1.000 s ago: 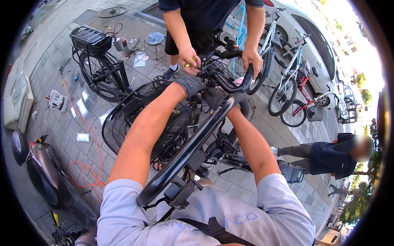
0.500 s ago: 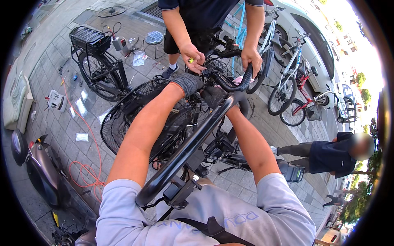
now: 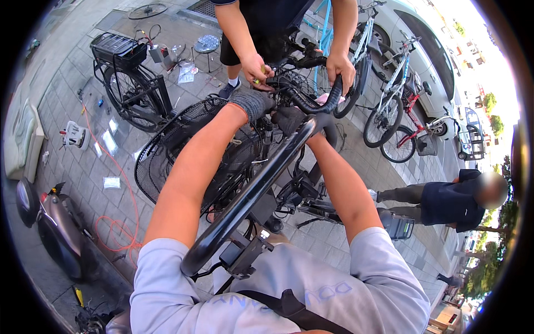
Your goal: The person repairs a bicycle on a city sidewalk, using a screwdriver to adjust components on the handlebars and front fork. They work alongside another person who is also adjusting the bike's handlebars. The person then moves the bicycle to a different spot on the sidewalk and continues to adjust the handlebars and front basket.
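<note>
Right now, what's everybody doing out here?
The camera wearer's left hand and right hand, both in dark gray gloves, are close together near a black wire-mesh bicycle basket; what their fingers touch is hidden. Opposite, a co-worker in a dark navy shirt has one hand on a curved black handlebar and a small yellow-green thing in the other.

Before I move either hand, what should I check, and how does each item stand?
1. Left hand and right hand gloved: ok.
2. Grip of both hands: cannot tell, fingertips hidden.
3. Clearance from co-worker's right hand: not ok, close beside the left.
4. Curved black bar held: ok, co-worker's left hand grasps it.
5. Orange cable clear of both hands: ok, on the paving.
</note>
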Demonstrator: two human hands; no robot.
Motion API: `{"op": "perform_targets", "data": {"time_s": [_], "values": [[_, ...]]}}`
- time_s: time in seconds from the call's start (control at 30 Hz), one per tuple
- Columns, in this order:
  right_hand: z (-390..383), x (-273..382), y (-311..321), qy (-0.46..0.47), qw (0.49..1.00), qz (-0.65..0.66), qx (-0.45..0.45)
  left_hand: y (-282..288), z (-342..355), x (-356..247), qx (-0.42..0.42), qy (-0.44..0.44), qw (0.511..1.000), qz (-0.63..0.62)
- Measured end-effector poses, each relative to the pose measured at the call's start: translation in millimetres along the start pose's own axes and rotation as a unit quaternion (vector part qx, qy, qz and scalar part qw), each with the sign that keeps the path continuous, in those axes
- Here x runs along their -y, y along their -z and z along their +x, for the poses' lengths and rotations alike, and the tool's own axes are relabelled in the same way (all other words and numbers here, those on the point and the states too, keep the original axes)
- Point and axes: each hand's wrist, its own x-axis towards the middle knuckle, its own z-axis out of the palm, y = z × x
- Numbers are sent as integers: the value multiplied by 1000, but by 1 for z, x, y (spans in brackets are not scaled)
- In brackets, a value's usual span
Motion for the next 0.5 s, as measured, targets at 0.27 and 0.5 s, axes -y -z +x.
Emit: {"op": "perform_targets", "data": {"time_s": [0.27, 0.5], "values": [[15, 30, 31, -87, 987, 125, 42, 104, -21, -58, 153, 35, 986, 55], [-23, 54, 55, -234, 970, 24, 53, 105, -16, -55, 151, 49, 987, -33]]}}
